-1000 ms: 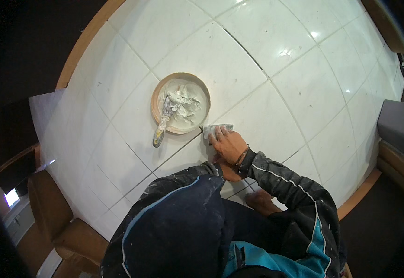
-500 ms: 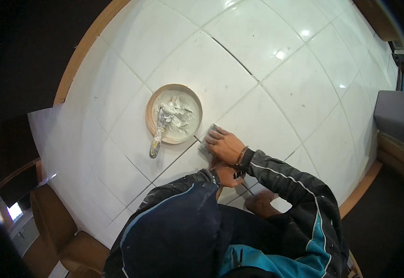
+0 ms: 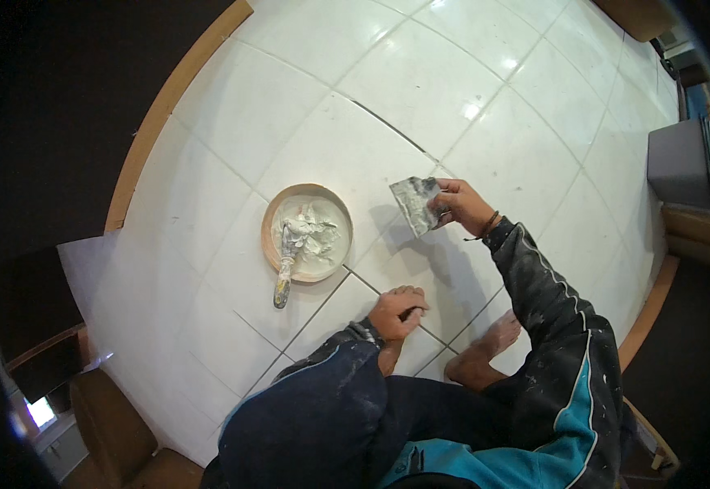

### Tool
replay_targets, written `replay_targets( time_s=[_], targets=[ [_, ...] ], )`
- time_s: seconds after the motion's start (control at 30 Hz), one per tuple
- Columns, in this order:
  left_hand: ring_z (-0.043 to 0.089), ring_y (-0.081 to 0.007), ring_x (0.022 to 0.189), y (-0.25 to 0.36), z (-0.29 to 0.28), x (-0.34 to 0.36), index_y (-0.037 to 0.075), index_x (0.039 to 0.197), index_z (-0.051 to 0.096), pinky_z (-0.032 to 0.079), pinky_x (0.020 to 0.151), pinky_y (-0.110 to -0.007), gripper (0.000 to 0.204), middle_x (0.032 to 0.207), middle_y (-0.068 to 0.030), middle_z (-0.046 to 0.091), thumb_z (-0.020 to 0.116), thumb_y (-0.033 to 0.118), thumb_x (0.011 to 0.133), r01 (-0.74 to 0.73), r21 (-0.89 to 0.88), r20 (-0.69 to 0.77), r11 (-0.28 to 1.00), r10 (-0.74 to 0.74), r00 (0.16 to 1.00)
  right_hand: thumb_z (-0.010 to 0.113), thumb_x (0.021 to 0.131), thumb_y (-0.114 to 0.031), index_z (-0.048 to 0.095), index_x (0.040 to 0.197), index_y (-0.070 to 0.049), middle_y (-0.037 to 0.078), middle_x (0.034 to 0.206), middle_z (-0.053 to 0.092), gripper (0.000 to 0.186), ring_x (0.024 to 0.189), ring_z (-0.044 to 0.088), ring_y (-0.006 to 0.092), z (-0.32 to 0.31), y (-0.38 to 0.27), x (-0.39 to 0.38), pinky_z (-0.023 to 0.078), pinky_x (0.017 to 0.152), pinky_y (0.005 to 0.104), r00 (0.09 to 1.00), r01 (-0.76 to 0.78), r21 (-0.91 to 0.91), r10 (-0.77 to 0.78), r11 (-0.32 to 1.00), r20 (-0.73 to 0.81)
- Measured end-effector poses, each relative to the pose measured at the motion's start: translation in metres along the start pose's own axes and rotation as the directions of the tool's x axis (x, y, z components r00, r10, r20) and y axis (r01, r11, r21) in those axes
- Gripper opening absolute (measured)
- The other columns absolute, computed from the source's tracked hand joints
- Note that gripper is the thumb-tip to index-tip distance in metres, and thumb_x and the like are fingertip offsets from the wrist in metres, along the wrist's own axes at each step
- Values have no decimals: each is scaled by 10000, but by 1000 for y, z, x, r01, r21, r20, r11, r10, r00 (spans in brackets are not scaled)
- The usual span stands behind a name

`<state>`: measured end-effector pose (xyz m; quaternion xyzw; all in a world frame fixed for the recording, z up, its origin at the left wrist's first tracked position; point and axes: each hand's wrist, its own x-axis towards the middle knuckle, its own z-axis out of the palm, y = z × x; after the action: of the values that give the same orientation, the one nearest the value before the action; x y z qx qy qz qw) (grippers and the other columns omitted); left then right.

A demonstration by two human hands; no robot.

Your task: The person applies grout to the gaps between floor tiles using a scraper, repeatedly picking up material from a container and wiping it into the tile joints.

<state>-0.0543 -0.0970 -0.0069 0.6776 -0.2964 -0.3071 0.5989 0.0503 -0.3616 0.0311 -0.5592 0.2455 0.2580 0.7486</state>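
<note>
My right hand (image 3: pixel 465 208) grips a flat, putty-smeared scraper blade (image 3: pixel 412 203), raised above the white floor tiles (image 3: pixel 518 155) to the right of the bowl. My left hand (image 3: pixel 396 312) is low near my body, fingers curled; what is under or inside them is hidden. A round shallow bowl (image 3: pixel 267 232) with a pale rim holds lumpy white paste (image 3: pixel 318 232). A paste-coated spatula (image 3: pixel 282 287) leans in it, its grey-and-yellow handle sticking out over the near rim. Thin dark joints (image 3: pixel 316 304) run between tiles near both hands.
My bare foot (image 3: pixel 489 346) rests on the tiles at lower right. A wooden edge strip (image 3: pixel 147 134) borders a dark area at left. A brown upholstered seat (image 3: pixel 106 416) stands at lower left, a grey bin-like container (image 3: pixel 681 163) at right.
My right hand has lifted the scraper off the floor and moved it right and forward, away from my left hand, which now shows more fully. The whole view has shifted slightly.
</note>
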Motion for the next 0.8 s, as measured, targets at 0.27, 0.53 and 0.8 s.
replay_targets(
  time_s=[0.27,0.53,0.8],
  targets=[
    [618,-280,706,-16,-142,-63,2,980,631,504,654,-352,125,843,-122,661,618,92,895,454,337,-894,825,130,428,571,894,-163,607,1146,18,61,916,624,312,762,637,154,-16,-22,-6,578,601,303,993,44,-122,-56,992,-101],
    [591,-130,627,-51,-180,-89,15,1182,571,498,499,-267,422,789,-66,613,620,365,951,763,-281,-400,582,-794,458,543,879,-140,633,1137,-5,27,897,630,305,745,622,120,-19,-26,-14,548,577,272,976,15,-165,-51,986,-213],
    [493,-81,461,-24,-182,-47,17,1133,552,478,430,-246,365,722,-22,540,576,349,983,697,-385,-235,606,-794,561,557,865,-115,645,1120,-23,25,860,648,284,718,642,120,-20,-9,-20,556,578,276,962,-47,-92,20,995,-271]
  ],
)
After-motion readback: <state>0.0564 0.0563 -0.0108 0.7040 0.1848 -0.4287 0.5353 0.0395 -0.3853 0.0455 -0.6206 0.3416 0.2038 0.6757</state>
